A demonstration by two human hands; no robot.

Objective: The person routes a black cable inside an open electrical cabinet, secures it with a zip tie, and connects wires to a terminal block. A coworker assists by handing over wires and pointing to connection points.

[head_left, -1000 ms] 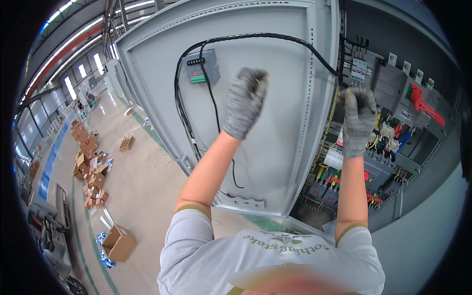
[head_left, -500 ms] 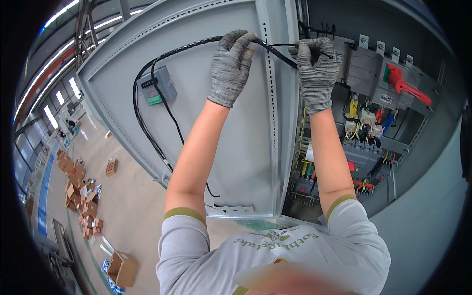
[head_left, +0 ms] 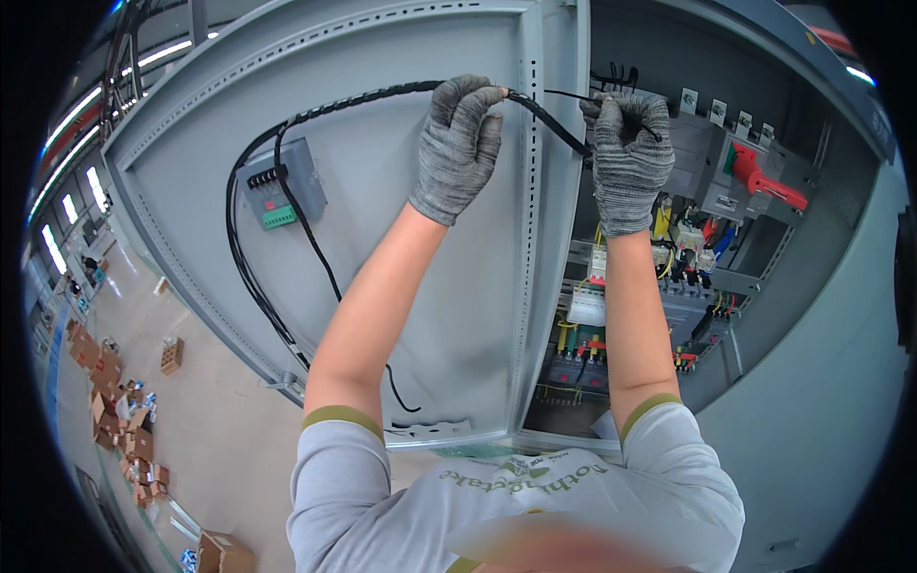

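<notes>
Both my hands wear grey knitted gloves and are raised in front of an open grey cabinet. My left hand (head_left: 457, 158) is closed around a black cable bundle (head_left: 368, 95) with a spiral wrap, which arches across the inside of the door (head_left: 382, 191). From there the bundle slopes down to the right, towards my right hand. My right hand (head_left: 630, 177) is pinched on a thin black strand (head_left: 571, 95), whose end sticks out past the curled fingers. I cannot tell whether the strand is a strip of wrap or a tie.
A grey module (head_left: 308, 183) with a green terminal block (head_left: 279, 218) is mounted on the door. Inside the cabinet are a red rotary handle (head_left: 764, 181), breakers and coloured wires. Cardboard boxes (head_left: 105, 420) lie on the floor at left.
The view has shifted and tilted, so the cabinet sits differently in the picture. My hands keep their holds on the cable bundle and the thin black strand.
</notes>
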